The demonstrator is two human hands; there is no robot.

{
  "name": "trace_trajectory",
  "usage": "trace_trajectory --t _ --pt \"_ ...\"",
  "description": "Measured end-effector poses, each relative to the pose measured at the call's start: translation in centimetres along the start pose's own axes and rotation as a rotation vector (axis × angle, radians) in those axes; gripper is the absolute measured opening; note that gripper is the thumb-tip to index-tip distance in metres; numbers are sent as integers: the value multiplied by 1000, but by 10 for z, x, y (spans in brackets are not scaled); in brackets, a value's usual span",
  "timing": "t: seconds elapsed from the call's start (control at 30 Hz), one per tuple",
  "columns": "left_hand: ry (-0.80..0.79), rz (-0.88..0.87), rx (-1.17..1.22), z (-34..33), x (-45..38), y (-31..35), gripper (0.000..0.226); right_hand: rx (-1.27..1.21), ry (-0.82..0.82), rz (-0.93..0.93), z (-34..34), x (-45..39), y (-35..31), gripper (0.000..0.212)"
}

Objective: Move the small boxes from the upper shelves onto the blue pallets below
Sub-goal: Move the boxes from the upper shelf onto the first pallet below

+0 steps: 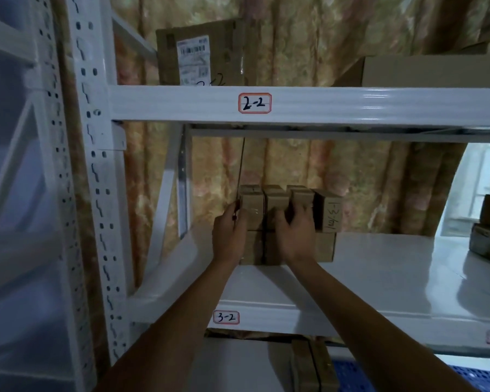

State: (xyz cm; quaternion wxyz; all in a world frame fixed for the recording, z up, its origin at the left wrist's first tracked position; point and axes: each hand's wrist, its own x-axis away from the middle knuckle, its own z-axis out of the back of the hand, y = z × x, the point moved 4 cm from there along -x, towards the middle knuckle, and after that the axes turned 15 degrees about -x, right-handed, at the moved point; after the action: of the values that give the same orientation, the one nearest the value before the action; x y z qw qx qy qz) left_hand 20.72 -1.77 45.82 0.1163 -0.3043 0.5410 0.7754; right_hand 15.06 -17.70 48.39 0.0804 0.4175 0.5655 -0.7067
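Both hands reaching into the white shelf (379, 267) tagged 3-2: left hand (229, 236) curling round the left end of the small boxes (327, 213) stacked 2 high at the back, right hand (296, 234) gripping the top row's front, blue pallet (351, 374) showing below.

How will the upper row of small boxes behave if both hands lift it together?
The small boxes look like stiff cardboard, so probably firm. They stand as separate pieces, so the row may split unless the left hand and right hand squeeze inward. Their small size suggests lightness.
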Motion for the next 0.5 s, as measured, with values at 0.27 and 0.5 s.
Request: trace_trajectory --t 0.27,0.5 --pt "122 -105 -4 12 7 9 33 -212 -53 -25 4 6 -12 12" --pt "152 -118 127 23 32 44 54 -469 -69 -79 21 15 -27 24"
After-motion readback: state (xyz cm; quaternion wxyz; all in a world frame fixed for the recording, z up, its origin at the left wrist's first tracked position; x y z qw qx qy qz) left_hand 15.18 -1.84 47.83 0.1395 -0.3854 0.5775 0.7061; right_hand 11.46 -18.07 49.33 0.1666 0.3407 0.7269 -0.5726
